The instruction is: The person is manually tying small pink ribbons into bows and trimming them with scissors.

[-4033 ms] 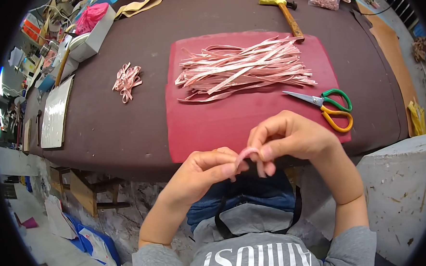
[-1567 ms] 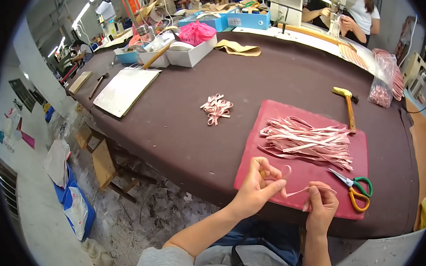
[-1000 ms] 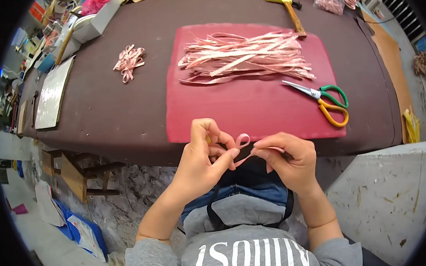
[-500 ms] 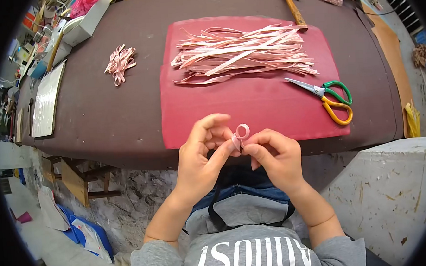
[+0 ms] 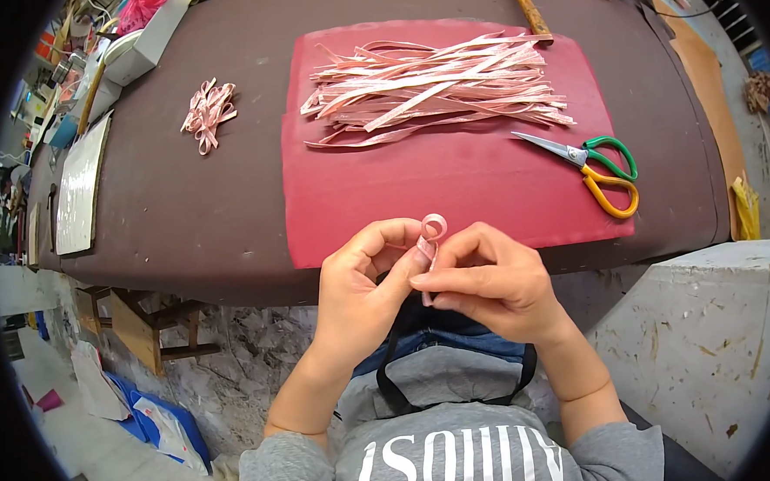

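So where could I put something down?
On the brown table, between the pink loops and the red mat; also the mat this side of the pink strips, left of the scissors. It's crowded where the strips lie and around the white box.

Between the left hand [image 5: 359, 278] and the right hand [image 5: 502, 282], the looped strip [image 5: 426, 249] is pale pink. Beyond both, the strip pile [image 5: 438, 88] is pink with whitish lengths, the mat [image 5: 417, 191] deep red. Ahead of the right hand, the scissors [image 5: 579, 155] pair silver blades with one green and one amber handle. Left of both hands, the bundle [image 5: 209, 115] is pink, the tabletop [image 5: 170, 204] dark brown.
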### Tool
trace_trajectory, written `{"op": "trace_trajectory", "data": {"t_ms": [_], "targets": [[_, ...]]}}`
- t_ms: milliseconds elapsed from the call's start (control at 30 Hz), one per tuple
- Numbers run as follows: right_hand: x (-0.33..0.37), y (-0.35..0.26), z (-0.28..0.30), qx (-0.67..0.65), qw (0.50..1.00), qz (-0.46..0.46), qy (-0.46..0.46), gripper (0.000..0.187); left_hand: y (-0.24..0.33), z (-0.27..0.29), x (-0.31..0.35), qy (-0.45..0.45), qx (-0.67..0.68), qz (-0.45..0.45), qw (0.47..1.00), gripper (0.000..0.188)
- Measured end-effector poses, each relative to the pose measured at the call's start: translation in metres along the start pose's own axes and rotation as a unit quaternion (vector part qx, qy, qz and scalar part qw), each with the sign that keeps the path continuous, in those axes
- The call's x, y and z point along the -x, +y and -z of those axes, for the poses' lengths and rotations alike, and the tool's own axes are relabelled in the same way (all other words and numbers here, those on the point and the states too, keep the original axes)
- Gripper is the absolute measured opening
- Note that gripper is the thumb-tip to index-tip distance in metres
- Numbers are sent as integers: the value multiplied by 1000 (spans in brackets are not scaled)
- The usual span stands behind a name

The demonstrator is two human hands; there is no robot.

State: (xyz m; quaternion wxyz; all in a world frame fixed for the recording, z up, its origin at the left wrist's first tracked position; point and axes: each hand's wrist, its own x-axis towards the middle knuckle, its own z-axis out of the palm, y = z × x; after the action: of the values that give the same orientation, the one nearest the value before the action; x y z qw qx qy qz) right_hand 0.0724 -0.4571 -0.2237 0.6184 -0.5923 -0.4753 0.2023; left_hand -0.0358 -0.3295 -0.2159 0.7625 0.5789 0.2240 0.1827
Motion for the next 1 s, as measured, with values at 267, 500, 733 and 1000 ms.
{"op": "trace_trajectory", "data": {"t_ms": [267,500,733,1000], "targets": [[-3,3,3,82,994,76,23,33,2,5,1,-17,46,40,998,16],[6,-9,-16,40,989,-73,120,21,-1,4,0,-7,44,45,998,17],[9,-11,-24,132,971,-93,178,10,-3,8,-3,-28,126,137,982,18],[5,-11,-17,-5,959,-214,188,6,-10,-5,4,-4,100,64,993,18]]}}
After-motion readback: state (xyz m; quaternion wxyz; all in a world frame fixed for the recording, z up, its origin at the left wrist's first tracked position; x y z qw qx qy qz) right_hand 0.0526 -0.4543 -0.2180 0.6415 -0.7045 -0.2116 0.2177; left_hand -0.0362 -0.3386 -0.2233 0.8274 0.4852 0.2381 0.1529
